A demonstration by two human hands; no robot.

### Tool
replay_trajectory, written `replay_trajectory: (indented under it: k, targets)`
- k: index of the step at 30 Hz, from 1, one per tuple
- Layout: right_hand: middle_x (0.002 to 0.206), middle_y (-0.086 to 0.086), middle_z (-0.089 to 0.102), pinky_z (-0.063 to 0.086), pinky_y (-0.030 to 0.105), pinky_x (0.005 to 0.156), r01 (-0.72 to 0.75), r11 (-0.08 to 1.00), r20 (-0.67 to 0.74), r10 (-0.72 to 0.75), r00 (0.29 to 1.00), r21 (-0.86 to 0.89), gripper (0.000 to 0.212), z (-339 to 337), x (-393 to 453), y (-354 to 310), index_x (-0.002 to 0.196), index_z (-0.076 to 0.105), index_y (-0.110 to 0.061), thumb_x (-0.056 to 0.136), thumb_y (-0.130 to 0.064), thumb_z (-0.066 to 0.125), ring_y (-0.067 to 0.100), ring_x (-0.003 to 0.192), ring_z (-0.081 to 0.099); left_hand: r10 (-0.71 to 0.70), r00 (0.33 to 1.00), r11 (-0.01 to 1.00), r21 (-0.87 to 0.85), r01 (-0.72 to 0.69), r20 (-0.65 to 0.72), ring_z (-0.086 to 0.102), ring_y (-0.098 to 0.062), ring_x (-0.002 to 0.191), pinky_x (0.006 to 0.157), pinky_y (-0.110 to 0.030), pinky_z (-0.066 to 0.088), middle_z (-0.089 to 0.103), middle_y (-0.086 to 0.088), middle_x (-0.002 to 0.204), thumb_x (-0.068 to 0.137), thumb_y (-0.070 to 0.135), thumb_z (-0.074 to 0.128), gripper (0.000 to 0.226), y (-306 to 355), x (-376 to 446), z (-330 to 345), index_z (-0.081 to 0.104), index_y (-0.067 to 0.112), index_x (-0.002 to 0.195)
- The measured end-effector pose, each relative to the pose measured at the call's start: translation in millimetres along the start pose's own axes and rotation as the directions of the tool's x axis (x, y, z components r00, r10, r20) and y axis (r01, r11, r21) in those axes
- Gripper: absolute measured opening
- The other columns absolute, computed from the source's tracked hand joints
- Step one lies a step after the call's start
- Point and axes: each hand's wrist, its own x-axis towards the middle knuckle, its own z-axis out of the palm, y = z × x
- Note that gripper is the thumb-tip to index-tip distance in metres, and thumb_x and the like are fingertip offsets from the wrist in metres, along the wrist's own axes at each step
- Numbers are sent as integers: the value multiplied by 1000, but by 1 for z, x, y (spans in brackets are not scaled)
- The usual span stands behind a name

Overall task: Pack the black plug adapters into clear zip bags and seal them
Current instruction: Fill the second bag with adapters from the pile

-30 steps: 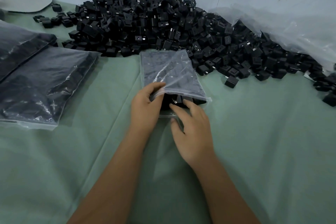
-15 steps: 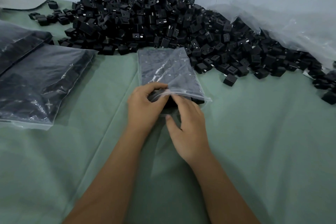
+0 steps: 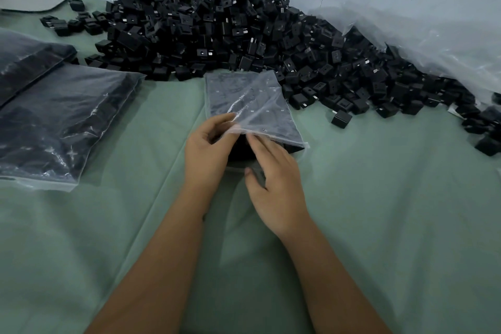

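A clear zip bag [image 3: 253, 106] full of black plug adapters lies on the green cloth, its open mouth toward me. My left hand [image 3: 207, 150] pinches the upper flap at the mouth's left side and lifts it. My right hand [image 3: 273, 179] has its straight fingers pushed into the mouth against the dark adapters inside. A big heap of loose black adapters [image 3: 217, 32] is piled behind the bag, along the wall.
Two filled zip bags [image 3: 59, 119] lie at the left. A single adapter [image 3: 341, 118] sits right of the bag. Crumpled clear plastic sheeting [image 3: 423, 43] covers the back right. The green cloth [image 3: 393, 211] spreads to the front and right.
My left hand has raised the bag's upper flap higher. My right hand's fingers have slid further into the mouth.
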Motion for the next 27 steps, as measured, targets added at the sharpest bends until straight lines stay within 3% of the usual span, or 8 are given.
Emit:
replay_trajectory:
  k: [6, 8, 11, 22, 27]
  targets:
    - [149, 1, 42, 28, 34, 112, 86, 992, 76, -79, 994, -97, 40, 2, -5, -2, 125, 64, -15, 86, -12, 59, 21, 135, 39, -25, 999, 997, -67, 23, -20, 70, -8, 90, 73, -15, 51, 75, 6, 93, 85, 13, 72, 20, -4, 4, -2, 72, 29, 97]
    - [148, 3, 43, 28, 32, 112, 55, 997, 55, -52, 997, -56, 41, 1, -7, -2, 127, 63, -17, 86, -11, 58, 21, 134, 40, -22, 1000, 998, -57, 21, -17, 70, -9, 91, 75, -17, 52, 75, 6, 93, 84, 15, 72, 18, -5, 4, -3, 72, 28, 98]
    - [137, 7, 53, 38, 41, 105, -27, 1000, -42, 26, 999, -7, 36, -2, -9, 0, 120, 68, -15, 85, -13, 58, 23, 125, 50, -36, 999, 999, -31, 35, -26, 70, -16, 95, 84, -29, 55, 75, 1, 96, 84, 17, 71, 15, -7, 5, -3, 73, 24, 97]
    - [132, -6, 54, 26, 25, 108, -93, 996, 9, 93, 996, 0, 43, -3, -4, 2, 130, 58, -16, 90, -31, 51, 11, 125, 42, -23, 999, 998, 60, 25, -22, 71, -20, 93, 91, -44, 56, 76, -1, 92, 86, 22, 71, 9, -3, 0, -1, 75, 22, 94]
    - [142, -11, 46, 18, 22, 106, -64, 994, 83, 71, 994, -83, 46, -2, 1, 3, 137, 51, -20, 94, -34, 53, 9, 128, 31, 15, 999, 993, 115, -10, -46, 70, -14, 95, 92, -40, 55, 75, 1, 96, 88, 18, 71, 15, 2, -3, 2, 75, 14, 102]
